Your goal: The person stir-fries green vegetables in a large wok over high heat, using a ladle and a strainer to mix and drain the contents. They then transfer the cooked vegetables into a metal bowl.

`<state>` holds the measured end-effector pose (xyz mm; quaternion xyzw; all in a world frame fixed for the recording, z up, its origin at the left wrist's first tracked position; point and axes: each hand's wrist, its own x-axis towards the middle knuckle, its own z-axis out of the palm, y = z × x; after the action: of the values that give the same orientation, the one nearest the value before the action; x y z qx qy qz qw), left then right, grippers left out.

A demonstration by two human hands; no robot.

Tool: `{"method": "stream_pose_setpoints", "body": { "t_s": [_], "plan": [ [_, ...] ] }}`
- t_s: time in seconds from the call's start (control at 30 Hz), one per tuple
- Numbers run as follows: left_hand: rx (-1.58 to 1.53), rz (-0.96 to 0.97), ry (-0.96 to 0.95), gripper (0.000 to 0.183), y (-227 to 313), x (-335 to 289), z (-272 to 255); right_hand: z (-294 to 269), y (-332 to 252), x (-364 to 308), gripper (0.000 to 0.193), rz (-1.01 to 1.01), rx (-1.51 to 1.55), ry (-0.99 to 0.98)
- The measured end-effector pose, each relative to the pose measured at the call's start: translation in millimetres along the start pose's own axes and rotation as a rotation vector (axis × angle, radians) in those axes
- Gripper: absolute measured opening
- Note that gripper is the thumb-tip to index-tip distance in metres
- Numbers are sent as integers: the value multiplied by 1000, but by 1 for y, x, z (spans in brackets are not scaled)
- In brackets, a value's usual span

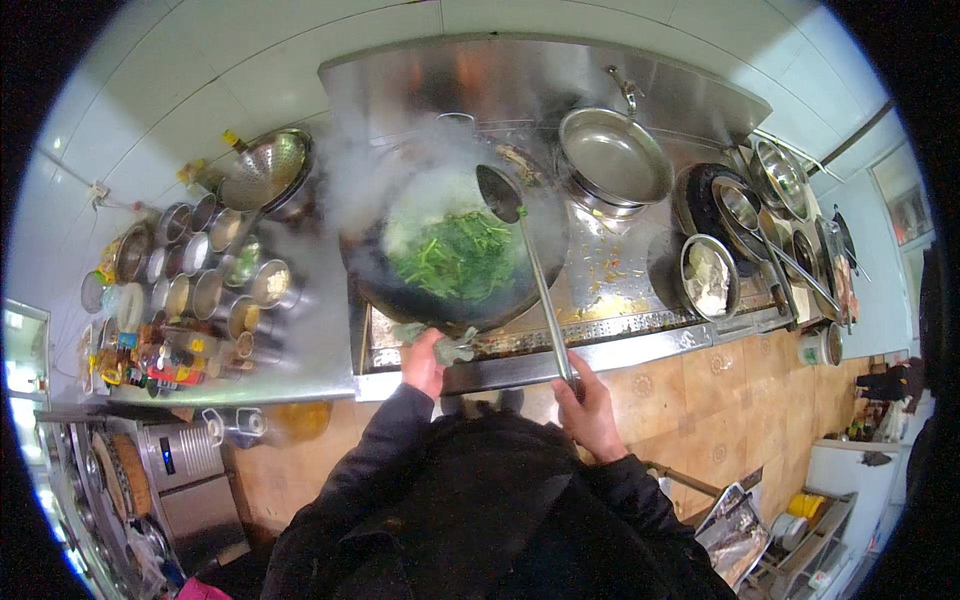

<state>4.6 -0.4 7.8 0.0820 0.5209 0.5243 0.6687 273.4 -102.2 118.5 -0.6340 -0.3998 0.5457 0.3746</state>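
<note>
Steam rises from a large dark wok (375,275) on the stove in front of me. Green leafy vegetables (455,255) lie in it. My left hand (423,364) is closed on a greyish-green cloth (447,349) at the wok's near rim; whether it also grips a handle beneath is hidden. In my right hand (588,408) is the long handle of a metal ladle (500,194). The ladle's dark bowl is raised over the right side of the wok, with a bit of green stuck near its neck. It does not touch the vegetables.
Right of the wok, a metal basin (615,155) stands beneath a tap (625,90). Food scraps litter the steel stovetop (610,270). A bowl with white contents (707,278) sits near its front edge. On the left counter are several seasoning bowls, bottles and a perforated strainer (265,172).
</note>
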Motion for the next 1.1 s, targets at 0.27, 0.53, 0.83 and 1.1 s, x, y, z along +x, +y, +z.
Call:
{"method": "stream_pose_setpoints", "body": {
  "t_s": [0.27, 0.53, 0.83, 1.1],
  "plan": [
    [-43, 28, 74, 6, 9, -14, 17, 2, -17, -8, 62, 139, 233, -153],
    [-73, 33, 34, 5, 3, -6, 9, 11, -19, 25, 43, 446, 591, -288],
    [-26, 24, 47, 7, 2, -4, 8, 20, 13, 61, 42, 589, 1260, -529],
    [-35, 19, 18, 5, 2, -1, 3, 30, 29, 82, 45, 536, 1171, -575]
  ]
}}
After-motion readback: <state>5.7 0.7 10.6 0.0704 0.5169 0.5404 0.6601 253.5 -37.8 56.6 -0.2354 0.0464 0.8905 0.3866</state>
